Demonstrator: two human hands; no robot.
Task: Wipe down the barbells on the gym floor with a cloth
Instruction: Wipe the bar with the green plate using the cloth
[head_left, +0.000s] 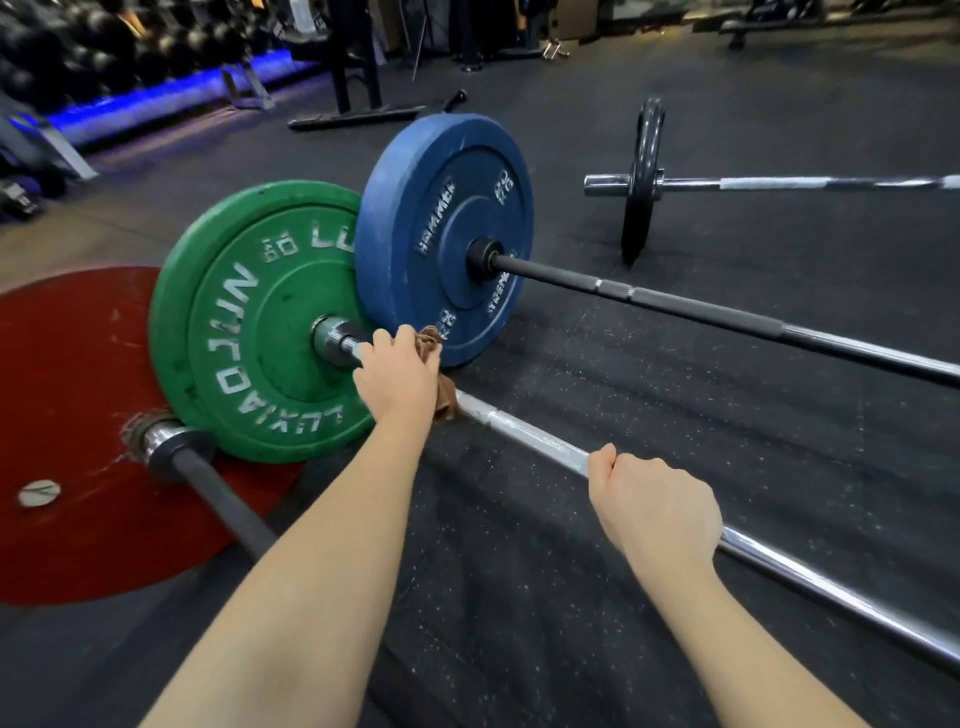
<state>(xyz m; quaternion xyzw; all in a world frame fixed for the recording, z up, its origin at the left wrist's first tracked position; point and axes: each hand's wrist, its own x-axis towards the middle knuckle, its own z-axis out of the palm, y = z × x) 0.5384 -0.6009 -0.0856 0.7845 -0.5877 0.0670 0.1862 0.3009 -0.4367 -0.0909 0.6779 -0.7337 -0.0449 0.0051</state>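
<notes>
Now left grip holds cloth on bar by green LUXIAOJUN plate; right grip wraps bar at five o'clock; blue HAMMER plate at twelve.

Glossy chrome bar, scuffed matt rubber green plate, speckled rubber floor.

A dark speckled rubber floor runs back to a dumbbell rack above a blue light strip.

Your brown cloth is bunched around the chrome barbell near its green plate; the black barbell lies parallel, just beyond.
</notes>
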